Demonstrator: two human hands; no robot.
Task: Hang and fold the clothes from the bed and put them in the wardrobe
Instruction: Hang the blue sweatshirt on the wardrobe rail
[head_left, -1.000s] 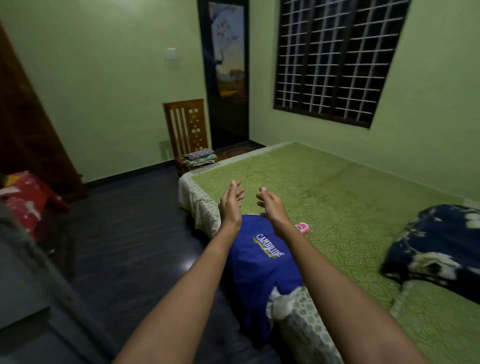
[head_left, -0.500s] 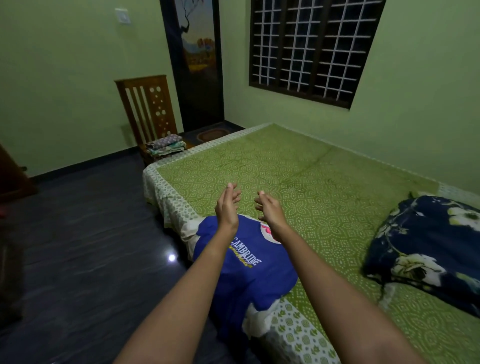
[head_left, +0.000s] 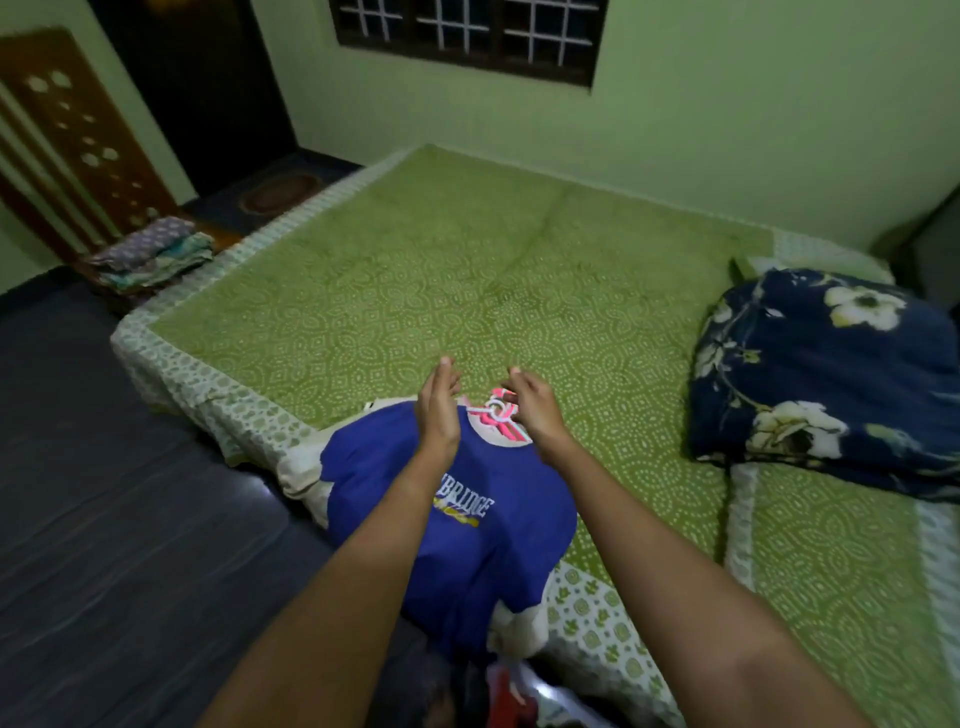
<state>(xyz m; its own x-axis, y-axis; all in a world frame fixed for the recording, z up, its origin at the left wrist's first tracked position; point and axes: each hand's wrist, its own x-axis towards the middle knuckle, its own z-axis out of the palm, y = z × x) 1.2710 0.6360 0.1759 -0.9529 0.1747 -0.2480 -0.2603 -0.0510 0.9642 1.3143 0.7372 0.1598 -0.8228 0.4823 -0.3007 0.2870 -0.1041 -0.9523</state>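
Two: L hand (head_left: 439, 410) flat, R hand (head_left: 536, 408) curled, grip unclear — over half-hidden pink hangers (head_left: 500, 422).

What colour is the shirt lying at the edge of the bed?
The shirt is blue with white lettering, seen in the head view.

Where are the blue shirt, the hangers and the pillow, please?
blue shirt (head_left: 524, 551): head view, on the cloth right of the print.
hangers (head_left: 501, 423): head view, on the pink bars at the collar.
pillow (head_left: 831, 374): head view, on its dark middle.
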